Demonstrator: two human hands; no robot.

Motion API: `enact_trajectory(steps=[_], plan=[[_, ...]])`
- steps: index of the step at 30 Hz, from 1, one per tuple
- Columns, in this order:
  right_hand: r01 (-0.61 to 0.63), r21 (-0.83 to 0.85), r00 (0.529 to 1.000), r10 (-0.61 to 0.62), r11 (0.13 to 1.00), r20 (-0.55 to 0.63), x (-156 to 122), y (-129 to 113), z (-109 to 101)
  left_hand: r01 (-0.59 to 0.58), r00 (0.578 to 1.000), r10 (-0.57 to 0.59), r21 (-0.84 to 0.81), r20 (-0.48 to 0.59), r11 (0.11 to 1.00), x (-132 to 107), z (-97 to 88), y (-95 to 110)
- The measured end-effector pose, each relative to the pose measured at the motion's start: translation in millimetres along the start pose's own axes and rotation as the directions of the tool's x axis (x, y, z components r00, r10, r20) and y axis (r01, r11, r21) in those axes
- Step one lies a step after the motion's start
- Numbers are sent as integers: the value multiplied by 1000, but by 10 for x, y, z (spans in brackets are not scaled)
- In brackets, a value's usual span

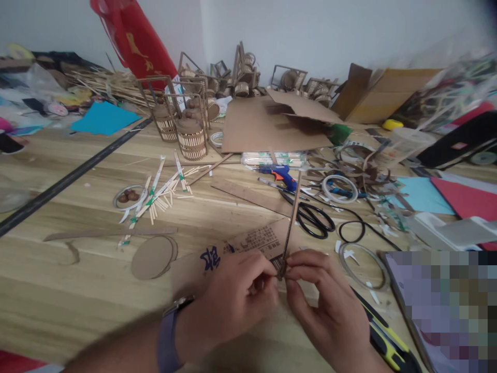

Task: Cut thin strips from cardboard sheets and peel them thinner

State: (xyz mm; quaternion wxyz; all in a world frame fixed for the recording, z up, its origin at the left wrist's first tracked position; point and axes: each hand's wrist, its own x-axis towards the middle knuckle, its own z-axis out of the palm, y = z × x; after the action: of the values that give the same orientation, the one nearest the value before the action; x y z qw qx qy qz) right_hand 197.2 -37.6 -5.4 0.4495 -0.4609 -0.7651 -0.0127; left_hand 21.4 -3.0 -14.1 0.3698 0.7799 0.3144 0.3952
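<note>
At the near tabletop (77, 290), above a printed cardboard sheet (260, 239), the left hand (236, 303) and right hand (328, 311) are pinching the lower end of a thin cardboard strip (292, 217) in closed fingertip grips, apparently bracing it upright from both sides.

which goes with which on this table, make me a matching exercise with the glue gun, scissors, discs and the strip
Things
1 glue gun
2 scissors
3 discs
4 strip

Descriptions
a pinched at its lower end by left hand and right hand, standing up
b brown, lying flat to the left of the hands
c blue with an orange trigger
d black handles, just right of the strip

Pairs: 1c, 2d, 3b, 4a
</note>
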Motion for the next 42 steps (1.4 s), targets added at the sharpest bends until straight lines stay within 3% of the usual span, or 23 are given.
enact_trajectory(steps=[4,10,30,42], plan=[[29,-12,1000,-29,1000,-2,-23,19,22,101,990,-98,-29,104,994,24,-50,0],[62,-3,998,-62,998,21,-56,48,53,77,980,-85,47,182,996,17,-44,-14],[47,-26,999,-47,999,-12,-52,15,56,92,982,-98,47,162,995,45,20,-13],[79,-79,997,-79,994,2,-84,27,80,236,944,-212,-67,254,969,70,-11,9]])
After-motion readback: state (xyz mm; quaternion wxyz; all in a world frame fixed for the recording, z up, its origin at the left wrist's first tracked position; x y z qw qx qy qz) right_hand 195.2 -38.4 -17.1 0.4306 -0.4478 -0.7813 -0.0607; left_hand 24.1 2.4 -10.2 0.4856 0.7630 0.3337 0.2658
